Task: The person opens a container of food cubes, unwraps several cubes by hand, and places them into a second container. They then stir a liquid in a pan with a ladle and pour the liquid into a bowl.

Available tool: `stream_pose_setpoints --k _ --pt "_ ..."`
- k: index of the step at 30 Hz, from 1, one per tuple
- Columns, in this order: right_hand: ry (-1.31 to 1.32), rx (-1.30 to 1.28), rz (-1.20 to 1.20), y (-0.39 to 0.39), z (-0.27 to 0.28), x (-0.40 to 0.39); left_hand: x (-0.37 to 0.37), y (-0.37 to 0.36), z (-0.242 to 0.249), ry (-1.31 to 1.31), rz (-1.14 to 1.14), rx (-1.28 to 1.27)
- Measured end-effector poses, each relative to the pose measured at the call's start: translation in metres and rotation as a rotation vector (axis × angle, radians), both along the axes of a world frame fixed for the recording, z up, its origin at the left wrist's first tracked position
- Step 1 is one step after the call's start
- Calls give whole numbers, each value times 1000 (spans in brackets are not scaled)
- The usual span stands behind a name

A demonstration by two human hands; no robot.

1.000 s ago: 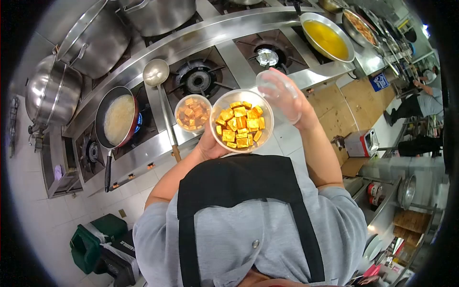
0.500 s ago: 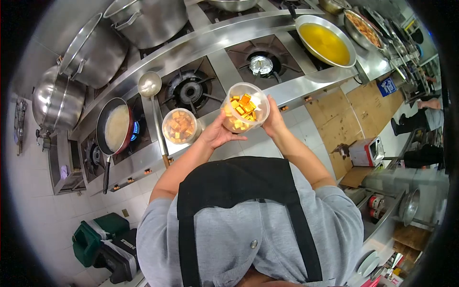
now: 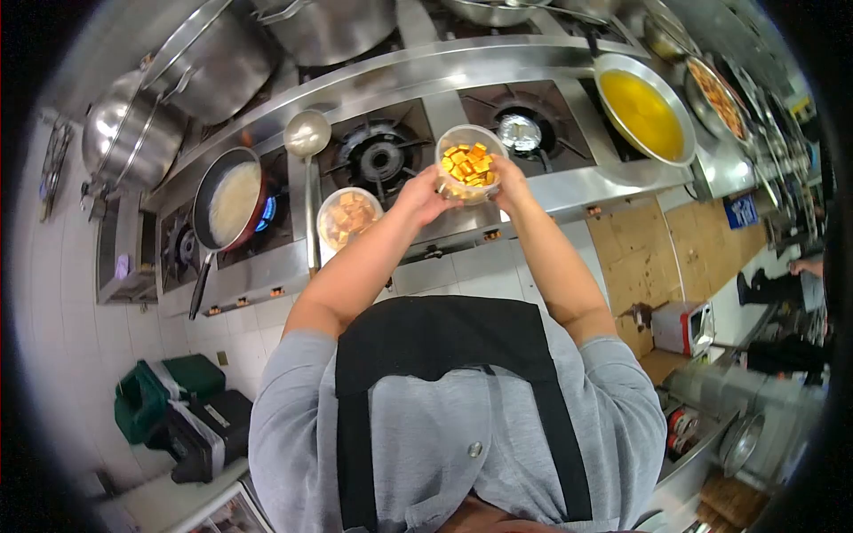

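Both hands grasp a clear round tub [image 3: 466,134] of golden cubes [image 3: 468,165]: the left hand [image 3: 428,199] curls round one side and the right hand [image 3: 510,185] holds the other. They have it in front of the stove's steel counter [image 3: 569,183], between two burners as seen from above. Near the left forearm, a second clear container [image 3: 350,194] of paler orange-brown cubes sits at the counter's front edge. A long-handled ladle [image 3: 307,133] lies just beside it, bowl pointing away from the person. Further left, a dark frying pan [image 3: 206,184] with pale contents [image 3: 235,200] is over a blue flame [image 3: 267,213], handle jutting over the front edge. Well to the right sits a wide pan [image 3: 689,147] of yellow liquid [image 3: 641,115]. Big steel pots [image 3: 218,75] line the back left, and cardboard [image 3: 635,244] covers part of the floor on the right.
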State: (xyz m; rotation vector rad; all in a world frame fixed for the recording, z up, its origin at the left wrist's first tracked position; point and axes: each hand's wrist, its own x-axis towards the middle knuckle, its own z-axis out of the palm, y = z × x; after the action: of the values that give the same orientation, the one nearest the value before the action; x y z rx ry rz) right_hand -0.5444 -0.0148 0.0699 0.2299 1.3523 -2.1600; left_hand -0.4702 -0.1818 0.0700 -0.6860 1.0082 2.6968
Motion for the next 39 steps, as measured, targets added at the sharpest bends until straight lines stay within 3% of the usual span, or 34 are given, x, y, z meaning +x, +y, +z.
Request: stream_pose_setpoints --k 1,2,3,4,6,9,12,14,18,20,22,24,25,27,29,33,36,39 --pt "10 -5 0 -5 4 -4 -4 0 0 -25 42 7" --pt "-14 -16 -53 -12 -37 -27 -7 1 4 -38 118 -7" --pt "55 33 -66 -16 -43 -31 -18 -7 -21 87 109 18" --pt "135 15 19 -17 -99 -64 -20 -8 -14 51 128 -42" --pt "148 136 26 -22 -61 -50 -27 -17 -24 115 51 24" --pt "42 -47 10 -33 -57 -55 -24 -17 -8 88 62 30" --pt "84 2 -187 -41 -25 -34 -6 -12 6 141 74 45" --pt "45 -14 -312 -40 -47 -43 10 -9 5 222 -18 50" --pt "202 130 -353 -23 -63 -14 84 0 21 212 -478 -22" --pt "342 315 -469 -18 -77 13 126 -5 21 273 -710 -272" --pt "401 334 -366 -2 -106 37 156 -19 23 469 -977 -679" --pt "511 426 -314 17 -106 71 178 -36 33 419 -1125 -888" --pt "640 497 -267 25 -118 83 187 -46 27 402 -1066 -850" --pt "430 380 -285 24 -101 115 201 -70 19 367 -1017 -855" --pt "421 420 -343 20 -86 132 213 -95 18 334 -1020 -935" --pt "548 493 -377 -4 -52 121 235 -137 27 266 -1116 -791" --pt "802 753 -338 -30 -14 86 248 -156 9 231 -1115 -642" --pt "1012 1113 -157 -49 19 48 249 -156 25 262 -1026 -758"
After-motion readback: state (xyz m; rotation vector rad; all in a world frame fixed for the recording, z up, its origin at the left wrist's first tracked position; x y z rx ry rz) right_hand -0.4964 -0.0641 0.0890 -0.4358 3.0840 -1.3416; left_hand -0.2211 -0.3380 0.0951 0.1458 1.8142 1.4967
